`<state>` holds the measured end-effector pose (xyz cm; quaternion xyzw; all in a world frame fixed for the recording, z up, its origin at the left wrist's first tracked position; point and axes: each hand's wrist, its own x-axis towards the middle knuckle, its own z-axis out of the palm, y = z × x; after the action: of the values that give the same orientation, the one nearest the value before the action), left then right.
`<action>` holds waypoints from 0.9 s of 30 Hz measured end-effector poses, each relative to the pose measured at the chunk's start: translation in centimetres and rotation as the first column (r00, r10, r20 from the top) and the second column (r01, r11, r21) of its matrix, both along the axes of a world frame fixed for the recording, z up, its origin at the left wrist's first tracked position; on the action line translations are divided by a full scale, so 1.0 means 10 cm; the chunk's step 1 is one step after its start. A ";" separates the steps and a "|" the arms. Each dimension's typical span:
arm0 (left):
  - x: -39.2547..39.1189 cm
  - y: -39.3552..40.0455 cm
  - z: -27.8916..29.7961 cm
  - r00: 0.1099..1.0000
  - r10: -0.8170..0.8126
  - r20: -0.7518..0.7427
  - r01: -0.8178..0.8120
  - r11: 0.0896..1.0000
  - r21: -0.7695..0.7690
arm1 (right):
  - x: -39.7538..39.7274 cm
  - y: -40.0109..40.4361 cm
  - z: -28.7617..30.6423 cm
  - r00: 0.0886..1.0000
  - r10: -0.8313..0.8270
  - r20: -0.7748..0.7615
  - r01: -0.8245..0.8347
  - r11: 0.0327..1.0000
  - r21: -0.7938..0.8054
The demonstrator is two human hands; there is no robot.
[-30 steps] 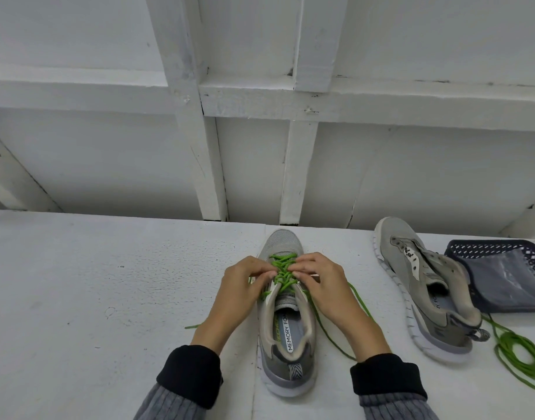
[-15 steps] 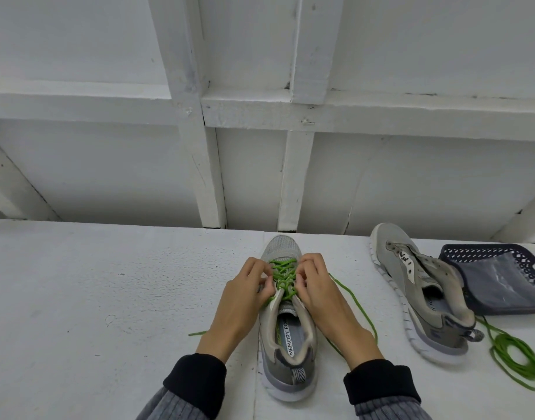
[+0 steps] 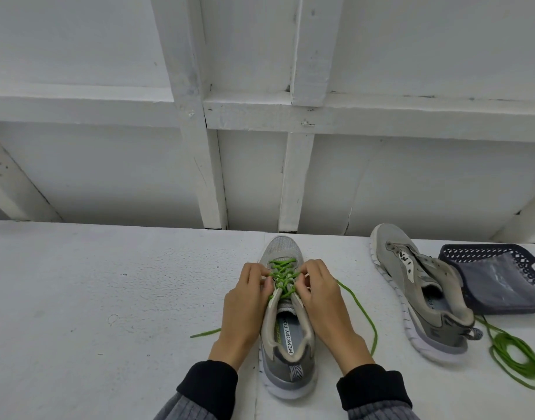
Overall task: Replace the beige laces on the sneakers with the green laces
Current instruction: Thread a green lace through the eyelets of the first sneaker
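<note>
White painted tabletop, rough texture, backed by a white wall with timber framing.

Near sneaker: grey knit upper, white sole, toe pointing away, standing upright at centre front. Green lace criss-crossed through the lower eyelets. One free end runs out left on the table from under the left wrist; the other loops to the right and back toward the right sleeve. Insole print legible: "MEMORY FOA", rest hidden.

Left hand and right hand flank the sneaker, fingers curled inward and pinching at the green lace near the eyelet rows. Dark cuffs over grey ribbed sleeves.

Second sneaker well to the right, tipped onto its side, unlaced. Its tongue marking is unreadable. Just beside its heel, a coiled green lace. Dark perforated basket touches the frame's right edge, behind that shoe.

Open surface: wide on the left, narrow between the two shoes.
</note>
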<state>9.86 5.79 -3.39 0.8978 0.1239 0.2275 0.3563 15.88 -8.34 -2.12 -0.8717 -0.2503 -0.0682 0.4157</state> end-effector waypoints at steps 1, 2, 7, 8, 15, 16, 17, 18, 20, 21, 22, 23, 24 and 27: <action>0.00 -0.01 -0.01 1.000 0.020 0.007 -0.020 1.000 -0.005 | -0.01 0.00 0.00 1.000 -0.009 -0.011 0.009 1.000 0.002; 0.00 -0.01 -0.02 1.000 0.028 0.001 -0.028 0.999 -0.031 | 0.00 -0.01 0.00 0.998 -0.019 -0.064 0.020 0.999 0.025; 0.06 0.07 -0.03 1.000 -0.015 -0.016 0.007 0.904 -0.427 | 0.10 0.00 0.01 0.911 0.003 -0.412 0.111 0.962 0.251; 0.06 0.06 -0.03 1.000 -0.005 -0.018 -0.004 0.883 -0.469 | 0.10 0.01 0.01 0.903 0.016 -0.430 0.114 0.955 0.274; 0.03 -0.09 0.01 0.987 0.102 0.127 -0.040 0.909 -0.416 | 0.01 0.09 -0.03 0.949 -0.131 -0.287 0.212 0.938 0.274; 0.03 -0.11 0.03 0.983 0.115 0.146 -0.046 0.911 -0.411 | 0.00 0.10 -0.03 0.954 -0.151 -0.257 0.219 0.940 0.260; 0.04 -0.12 0.04 0.979 0.124 0.159 -0.049 0.911 -0.410 | 0.00 0.11 -0.02 0.959 -0.167 -0.230 0.225 0.940 0.255; 0.06 -0.12 0.05 0.978 0.129 0.165 -0.050 0.910 -0.411 | 0.00 0.11 -0.01 0.961 -0.177 -0.211 0.230 0.938 0.259; 0.11 -0.10 0.05 0.981 0.130 0.142 -0.058 0.901 -0.429 | 0.03 0.12 0.00 0.961 -0.186 -0.204 0.238 0.932 0.272; 0.13 -0.08 0.05 0.985 0.133 0.107 -0.070 0.887 -0.456 | 0.04 0.12 0.00 0.957 -0.189 -0.222 0.248 0.927 0.281; 0.15 -0.06 0.05 0.989 0.133 0.061 -0.087 0.868 -0.489 | 0.06 0.12 0.00 0.949 -0.190 -0.252 0.262 0.920 0.293; 0.16 -0.03 0.06 0.992 0.126 0.017 -0.099 0.849 -0.518 | 0.07 0.11 0.00 0.940 -0.187 -0.286 0.274 0.913 0.303; 0.17 0.00 0.06 0.994 0.106 -0.017 -0.099 0.840 -0.534 | 0.08 0.09 0.00 0.934 -0.179 -0.310 0.277 0.910 0.308; 0.16 0.11 0.07 0.999 -0.016 -0.030 -0.002 0.851 -0.525 | 0.13 -0.01 0.04 0.949 -0.051 -0.312 0.153 0.937 0.314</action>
<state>11.45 6.90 -2.68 0.7706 0.1838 0.1688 0.5864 17.15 -8.40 -1.77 -0.8008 -0.1232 0.0014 0.5862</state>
